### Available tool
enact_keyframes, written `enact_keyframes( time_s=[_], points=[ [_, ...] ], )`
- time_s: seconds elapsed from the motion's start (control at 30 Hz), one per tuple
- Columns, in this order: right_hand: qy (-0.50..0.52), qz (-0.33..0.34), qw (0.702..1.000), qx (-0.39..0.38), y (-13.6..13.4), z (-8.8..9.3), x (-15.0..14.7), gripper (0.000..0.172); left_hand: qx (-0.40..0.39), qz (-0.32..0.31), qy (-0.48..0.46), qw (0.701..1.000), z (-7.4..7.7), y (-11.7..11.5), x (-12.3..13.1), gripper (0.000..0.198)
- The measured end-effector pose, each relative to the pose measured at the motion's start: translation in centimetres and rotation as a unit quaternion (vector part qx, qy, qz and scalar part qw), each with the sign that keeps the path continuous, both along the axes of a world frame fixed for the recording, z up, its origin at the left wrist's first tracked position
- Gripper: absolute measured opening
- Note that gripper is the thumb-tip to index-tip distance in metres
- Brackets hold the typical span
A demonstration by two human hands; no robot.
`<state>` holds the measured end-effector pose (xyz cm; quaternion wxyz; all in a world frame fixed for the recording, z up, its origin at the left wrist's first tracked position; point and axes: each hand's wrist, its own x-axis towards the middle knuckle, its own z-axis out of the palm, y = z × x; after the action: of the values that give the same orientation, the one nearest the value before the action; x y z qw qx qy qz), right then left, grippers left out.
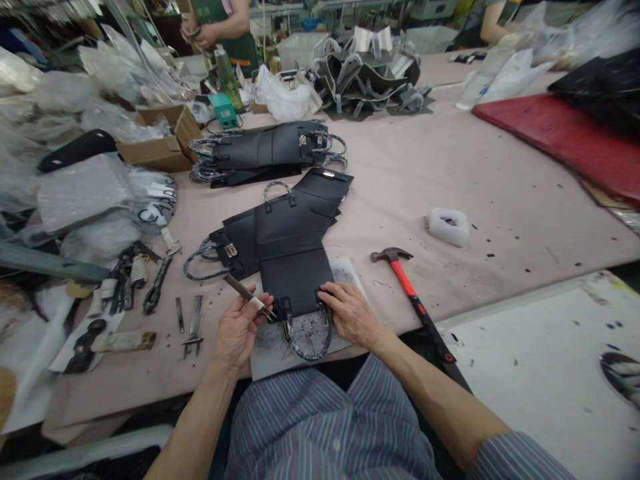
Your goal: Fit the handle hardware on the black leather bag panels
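My left hand (239, 330) is closed around a slim metal punch (243, 288) wrapped in white tape, its forked end over the near edge of a black leather bag panel (295, 273). My right hand (353, 313) has its fingers closed on the panel's near right corner, by the base of a plastic-wrapped handle (317, 351). This handle loops toward my body. Under the panel lies a speckled white board (273, 357). More black bag parts with handles and metal clasps fan out beyond it. A claw hammer (407, 283) with a red and black handle rests to the right.
Metal tools (194, 327) and a mallet (107, 341) lie at left. Farther back are stacked black bag panels (265, 147), a cardboard box (160, 143) and grey bag pieces (365, 77). A white roll (449, 227) and a red board (560, 137) are at right. Co-workers stand across the table.
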<state>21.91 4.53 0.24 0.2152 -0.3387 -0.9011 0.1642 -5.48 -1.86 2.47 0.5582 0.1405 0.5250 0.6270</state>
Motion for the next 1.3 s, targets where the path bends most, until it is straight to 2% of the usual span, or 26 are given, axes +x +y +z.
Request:
enact_keyframes(
  time_s=[0.13, 0.33, 0.47, 0.57, 0.93, 1.3],
  points=[
    [-0.002, 0.001, 1.000, -0.003, 0.1, 0.1, -0.1, 0.051, 0.021, -0.013, 0.046, 0.999, -0.3, 0.5, 0.8, 0.055],
    [0.003, 0.005, 1.000, -0.015, 0.2, 0.2, 0.0, 0.050, 0.066, -0.022, 0.136, 0.988, -0.3, 1.9, 2.0, 0.039],
    [-0.001, 0.007, 1.000, -0.022, 0.3, 0.3, 0.0, 0.049, 0.074, -0.083, 0.241, 0.964, -0.7, 2.4, 2.6, 0.028],
    [-0.004, 0.004, 1.000, -0.029, 0.4, 0.4, 0.0, 0.050, 0.074, -0.100, 0.289, 0.949, -1.0, 2.5, 2.8, 0.022],
    [0.002, 0.004, 0.999, -0.034, 0.5, 0.6, 0.1, 0.049, 0.091, -0.113, 0.339, 0.930, -1.0, 2.8, 3.3, 0.014],
    [-0.003, 0.004, 1.000, -0.025, 0.6, 0.6, 0.1, 0.047, 0.105, -0.126, 0.379, 0.911, -1.9, 2.6, 3.3, 0.012]
  ],
)
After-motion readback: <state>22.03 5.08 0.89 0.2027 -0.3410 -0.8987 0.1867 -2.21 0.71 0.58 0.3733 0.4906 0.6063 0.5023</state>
